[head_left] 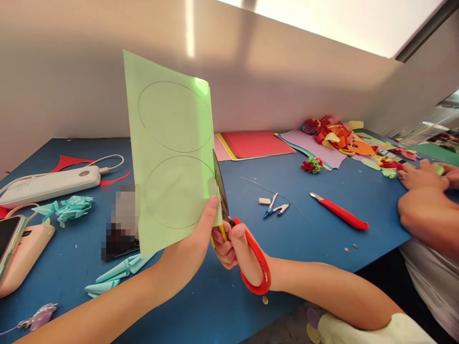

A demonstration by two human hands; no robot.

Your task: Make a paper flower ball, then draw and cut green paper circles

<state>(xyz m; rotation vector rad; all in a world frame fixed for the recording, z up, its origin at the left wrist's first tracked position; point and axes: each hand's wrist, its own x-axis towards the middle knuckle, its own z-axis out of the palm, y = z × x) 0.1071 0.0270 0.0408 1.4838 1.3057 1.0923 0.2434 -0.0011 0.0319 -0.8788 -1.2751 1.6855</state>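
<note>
A light green paper sheet (172,186) stands upright in front of me, with two circles drawn on it, one above the other. My left hand (201,224) pinches its lower right corner, thumb on the near face. Wrapped round red-handled scissors (263,282) is my right hand (240,246), its thumb through the red loop. The scissor blades point up along the sheet's right edge, partly behind it. Some yellow shows between the fingers of my right hand.
Blue table (287,258) bears a red cutter (344,214), a compass (276,208), coloured paper (258,144) and a flower pile (333,136). At left lie a power bank (53,184), a phone (10,239) and teal paper pieces (120,270). Another person's hands (425,177) are at right.
</note>
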